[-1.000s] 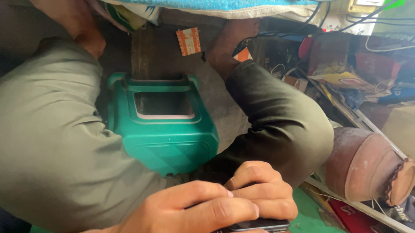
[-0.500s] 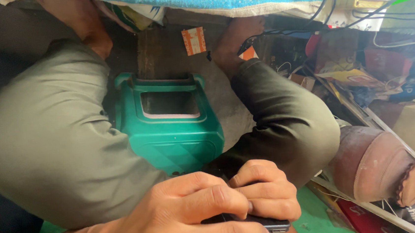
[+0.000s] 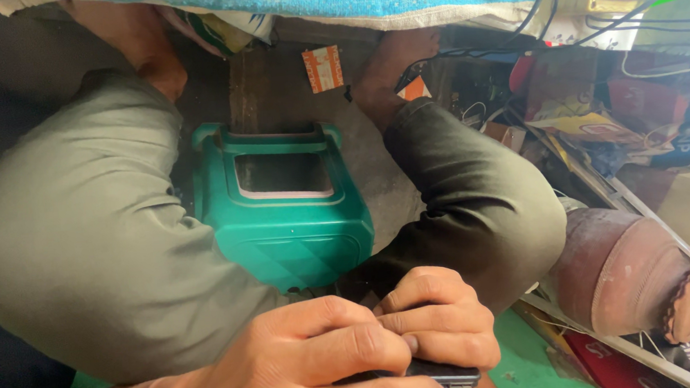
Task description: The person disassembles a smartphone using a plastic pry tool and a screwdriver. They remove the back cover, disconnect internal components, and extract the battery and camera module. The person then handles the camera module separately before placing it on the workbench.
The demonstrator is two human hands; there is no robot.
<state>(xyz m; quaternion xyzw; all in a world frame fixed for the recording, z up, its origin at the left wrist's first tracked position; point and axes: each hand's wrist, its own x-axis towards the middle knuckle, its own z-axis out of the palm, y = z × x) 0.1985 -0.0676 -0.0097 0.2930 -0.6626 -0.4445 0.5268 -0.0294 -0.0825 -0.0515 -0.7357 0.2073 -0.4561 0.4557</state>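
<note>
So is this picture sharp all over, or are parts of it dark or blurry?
In the head view, the left hand and right hand, clasped on a thin dark device, are evenly lit and fairly sharp; the green plastic stool is clear too; the lower left corner falls into deep shadow; the cluttered shelf on the right looks dimmer and softer; no strong glare.

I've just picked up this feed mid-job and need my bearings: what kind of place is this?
Probably a small, cluttered repair stall or home workshop at floor level. The person sits low by a green plastic stool, both hands closed on a thin dark device; tangled cables and a heap of odds and ends crowd the right.
</note>
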